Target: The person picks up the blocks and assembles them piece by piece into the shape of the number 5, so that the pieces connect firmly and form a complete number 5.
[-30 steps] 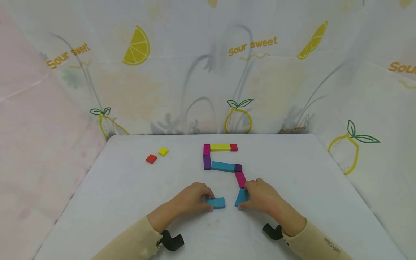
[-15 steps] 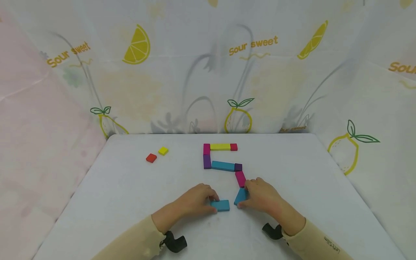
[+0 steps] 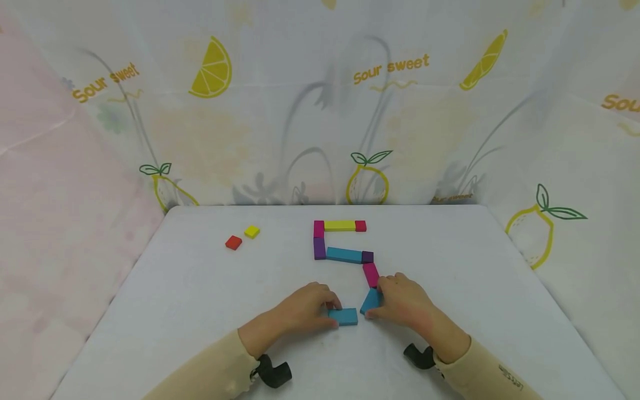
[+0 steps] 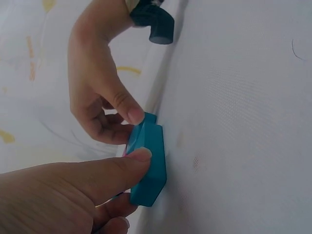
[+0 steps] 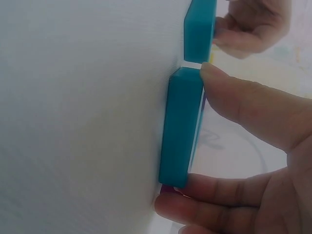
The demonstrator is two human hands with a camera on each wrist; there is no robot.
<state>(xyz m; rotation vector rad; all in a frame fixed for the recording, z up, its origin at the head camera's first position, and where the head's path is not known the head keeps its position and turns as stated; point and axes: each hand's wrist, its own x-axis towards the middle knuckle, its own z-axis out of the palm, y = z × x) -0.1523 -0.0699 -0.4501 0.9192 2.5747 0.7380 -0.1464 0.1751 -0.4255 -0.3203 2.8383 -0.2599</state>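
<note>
My left hand (image 3: 300,311) has slid its flat teal block (image 3: 343,316) rightward, so it's now just shy of the angled teal block (image 3: 371,300) pinched in my right hand (image 3: 405,303), below the magenta block (image 3: 370,274). Both are smooth painted rectangles with bevelled corners, on the matte white table (image 3: 200,289).

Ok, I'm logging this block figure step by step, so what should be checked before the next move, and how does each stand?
1. Left hand grips the flat blue block: ok.
2. Right hand holds the angled blue block: ok.
3. Gap between the two blue blocks closed: not ok, a sliver shows in the right wrist view.
4. Angled block meets the magenta block: cannot tell.
5. Upper rows tidy: ok.
</note>
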